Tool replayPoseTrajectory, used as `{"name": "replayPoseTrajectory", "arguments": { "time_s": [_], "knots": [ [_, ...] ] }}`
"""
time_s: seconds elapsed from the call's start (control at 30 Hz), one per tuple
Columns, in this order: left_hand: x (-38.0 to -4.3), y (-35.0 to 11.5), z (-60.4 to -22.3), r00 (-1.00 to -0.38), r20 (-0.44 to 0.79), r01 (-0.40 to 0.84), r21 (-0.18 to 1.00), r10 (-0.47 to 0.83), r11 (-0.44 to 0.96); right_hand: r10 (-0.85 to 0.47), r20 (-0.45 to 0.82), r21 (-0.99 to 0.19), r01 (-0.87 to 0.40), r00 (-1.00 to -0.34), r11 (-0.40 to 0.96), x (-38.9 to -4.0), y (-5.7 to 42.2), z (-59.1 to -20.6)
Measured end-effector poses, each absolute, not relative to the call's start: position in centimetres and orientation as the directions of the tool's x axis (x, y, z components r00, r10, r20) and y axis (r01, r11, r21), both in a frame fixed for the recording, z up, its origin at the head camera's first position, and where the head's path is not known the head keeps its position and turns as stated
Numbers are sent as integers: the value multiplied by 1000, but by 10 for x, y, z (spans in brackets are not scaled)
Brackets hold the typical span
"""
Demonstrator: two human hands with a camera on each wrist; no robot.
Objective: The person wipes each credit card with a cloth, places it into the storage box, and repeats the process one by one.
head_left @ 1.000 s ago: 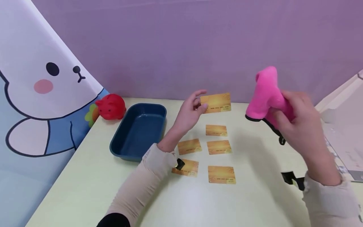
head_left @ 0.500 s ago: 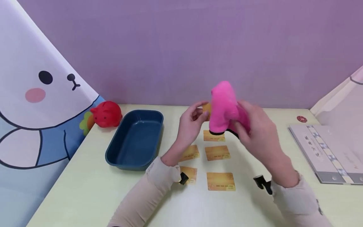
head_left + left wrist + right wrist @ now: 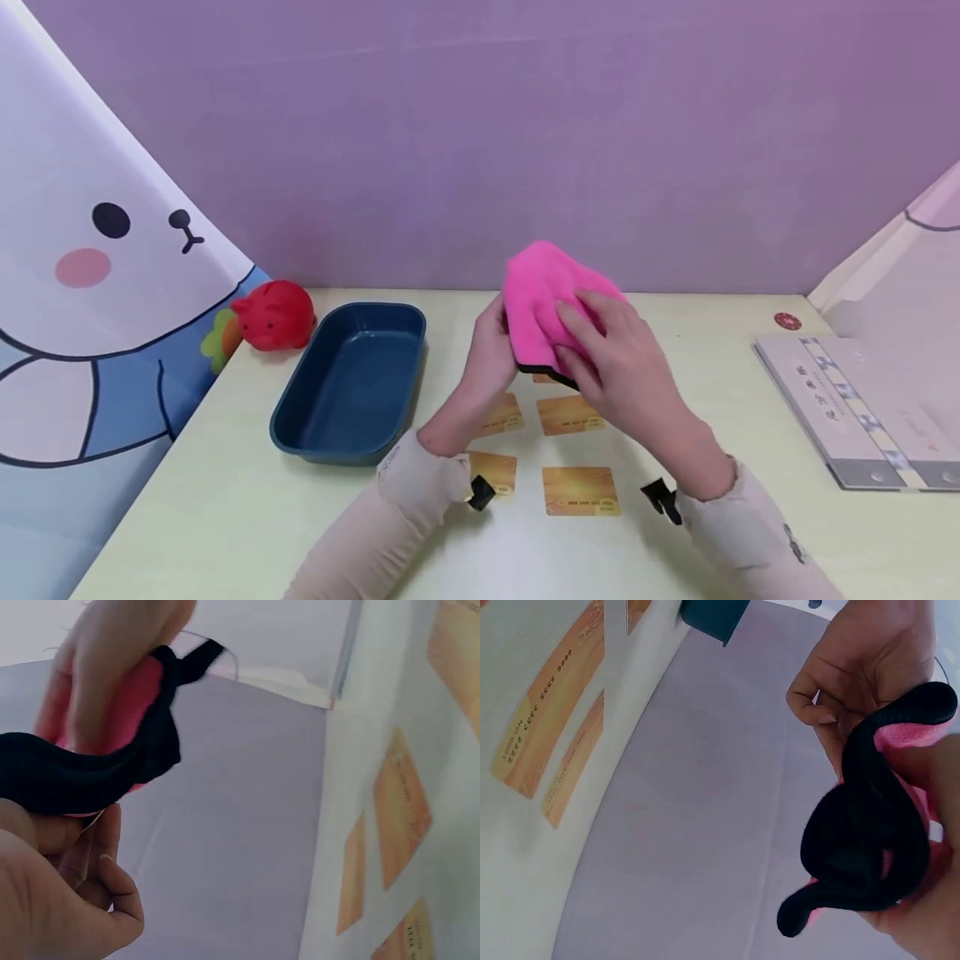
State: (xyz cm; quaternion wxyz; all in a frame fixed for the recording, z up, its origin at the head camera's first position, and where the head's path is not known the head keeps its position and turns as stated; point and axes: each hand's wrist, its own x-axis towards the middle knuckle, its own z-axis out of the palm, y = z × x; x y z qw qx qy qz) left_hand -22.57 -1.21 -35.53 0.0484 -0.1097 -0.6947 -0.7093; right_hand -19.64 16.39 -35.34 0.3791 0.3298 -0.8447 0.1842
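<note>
In the head view, my right hand (image 3: 622,358) grips a pink fleece cloth (image 3: 536,300) with black edging, raised above the table. My left hand (image 3: 487,358) is behind the cloth's left side, partly covered by it. The left wrist view shows its thumb and fingers pinching a gold card, of which only a thin edge (image 3: 92,821) shows under the cloth. Black trim (image 3: 862,810) curls in folds toward the right wrist camera. Below the hands, several gold cards lie on the table, among them a front card (image 3: 581,492) and a middle card (image 3: 572,415).
Left of the hands stands a deep blue tray (image 3: 345,408), with a red piggy bank (image 3: 273,315) behind it. To the right lie a pale flat folder (image 3: 862,417) with a patterned strip and a small red chip (image 3: 787,321). A purple backdrop (image 3: 675,167) hangs behind the table.
My right hand has brought the pink cloth leftward onto the card in my left hand. The cloth now covers that card in the head view.
</note>
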Motion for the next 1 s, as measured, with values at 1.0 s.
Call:
{"name": "replayPoseTrajectory", "arguments": {
  "time_s": [1.0],
  "knots": [
    [-222, -23, -332, -953, 278, 282, 959, 120, 11, -139, 825, -197, -508, -548, 838, -203, 195, -340]
  ]
}}
